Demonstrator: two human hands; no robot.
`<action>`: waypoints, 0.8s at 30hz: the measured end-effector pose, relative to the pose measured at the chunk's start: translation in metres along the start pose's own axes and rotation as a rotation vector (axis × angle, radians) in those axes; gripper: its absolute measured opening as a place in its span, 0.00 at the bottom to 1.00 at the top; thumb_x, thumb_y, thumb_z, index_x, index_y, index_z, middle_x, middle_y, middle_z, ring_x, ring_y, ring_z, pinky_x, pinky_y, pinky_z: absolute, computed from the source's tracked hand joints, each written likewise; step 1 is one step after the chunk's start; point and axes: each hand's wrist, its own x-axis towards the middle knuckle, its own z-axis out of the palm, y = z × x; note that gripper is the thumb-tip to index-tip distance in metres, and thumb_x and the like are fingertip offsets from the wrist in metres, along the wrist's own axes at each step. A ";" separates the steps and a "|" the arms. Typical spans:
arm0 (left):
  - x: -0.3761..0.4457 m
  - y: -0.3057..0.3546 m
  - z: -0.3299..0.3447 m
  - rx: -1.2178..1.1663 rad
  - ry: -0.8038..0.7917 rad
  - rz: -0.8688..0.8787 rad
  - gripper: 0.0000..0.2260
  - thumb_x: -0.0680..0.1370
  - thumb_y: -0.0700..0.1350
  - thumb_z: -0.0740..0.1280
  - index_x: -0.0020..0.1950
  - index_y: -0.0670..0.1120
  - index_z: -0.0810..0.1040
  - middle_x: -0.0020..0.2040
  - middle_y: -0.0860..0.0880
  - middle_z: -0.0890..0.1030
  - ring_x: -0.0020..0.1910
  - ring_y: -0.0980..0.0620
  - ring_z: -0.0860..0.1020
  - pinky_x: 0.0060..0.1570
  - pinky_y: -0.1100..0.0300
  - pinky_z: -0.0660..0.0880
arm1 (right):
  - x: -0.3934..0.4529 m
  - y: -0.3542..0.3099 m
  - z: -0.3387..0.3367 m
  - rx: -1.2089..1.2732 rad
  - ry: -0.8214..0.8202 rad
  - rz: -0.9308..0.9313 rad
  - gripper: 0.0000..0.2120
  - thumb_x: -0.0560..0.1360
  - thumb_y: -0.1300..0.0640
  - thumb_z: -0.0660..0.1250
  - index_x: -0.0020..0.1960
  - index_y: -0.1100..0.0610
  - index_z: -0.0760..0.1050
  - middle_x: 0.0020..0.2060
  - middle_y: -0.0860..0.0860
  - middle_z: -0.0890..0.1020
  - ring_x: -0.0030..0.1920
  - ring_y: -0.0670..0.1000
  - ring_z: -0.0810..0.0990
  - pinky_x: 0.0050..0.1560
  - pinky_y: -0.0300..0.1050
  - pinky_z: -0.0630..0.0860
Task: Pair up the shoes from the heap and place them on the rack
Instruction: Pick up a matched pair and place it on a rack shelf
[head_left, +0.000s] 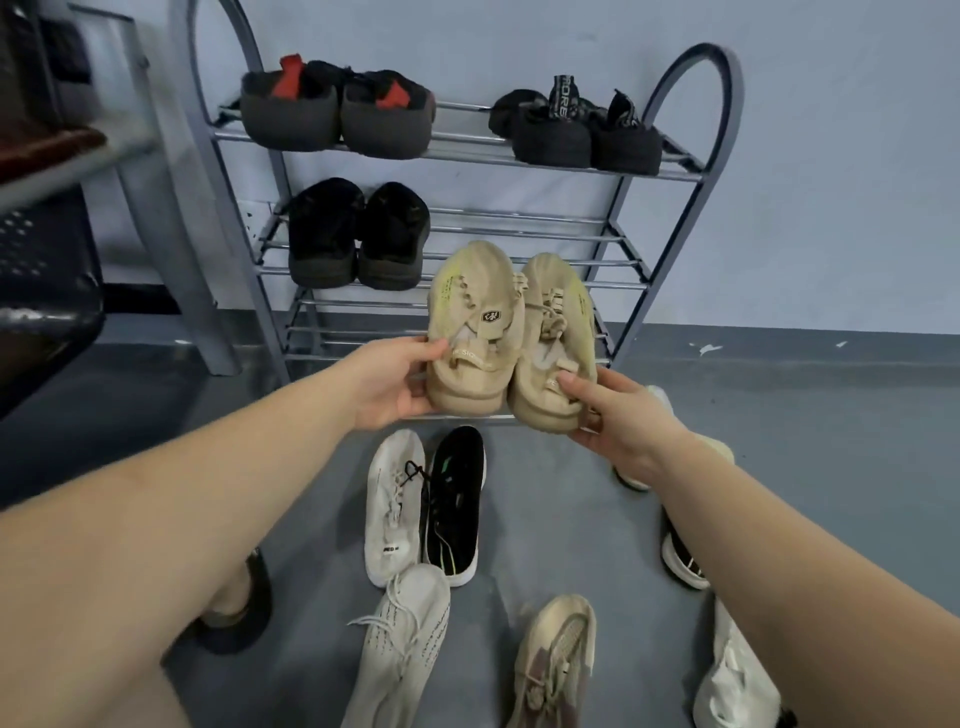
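Fingers of the left hand curl around the heel of the left beige knit sneaker, with the thumb on its upper edge. The right hand pinches the heel of the right beige knit sneaker between thumb and fingers. Both sneakers are held side by side, touching, toes pointing far, in the air just in front of the grey metal shoe rack at the height of its lower shelves.

On the top shelf stand a black pair with red tabs on the left and a black pair with lettered straps on the right. A plain black pair stands on the second shelf, left side.

On the grey floor, near the person, lie a white lace sneaker touching a black sneaker with white sole, an off-white knit sneaker and a beige-and-mauve sneaker.
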 end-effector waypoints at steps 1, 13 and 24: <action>0.001 0.007 -0.001 0.025 0.005 -0.008 0.08 0.80 0.43 0.60 0.55 0.43 0.76 0.51 0.46 0.80 0.49 0.49 0.80 0.45 0.53 0.81 | 0.003 -0.005 0.002 -0.007 0.009 0.000 0.13 0.74 0.59 0.69 0.58 0.54 0.76 0.41 0.48 0.83 0.37 0.45 0.80 0.46 0.41 0.77; 0.034 0.048 -0.005 0.031 0.007 -0.054 0.07 0.80 0.46 0.60 0.51 0.45 0.76 0.49 0.48 0.79 0.47 0.49 0.78 0.38 0.51 0.82 | 0.028 -0.051 0.030 0.125 0.225 0.018 0.03 0.74 0.61 0.70 0.43 0.56 0.76 0.35 0.49 0.79 0.33 0.46 0.76 0.26 0.33 0.73; 0.068 0.052 0.002 -0.044 -0.003 -0.081 0.07 0.81 0.45 0.60 0.53 0.44 0.75 0.51 0.47 0.77 0.48 0.46 0.78 0.42 0.49 0.77 | 0.053 -0.064 0.022 0.096 0.288 0.014 0.04 0.74 0.61 0.70 0.47 0.57 0.75 0.37 0.49 0.79 0.34 0.46 0.76 0.27 0.34 0.72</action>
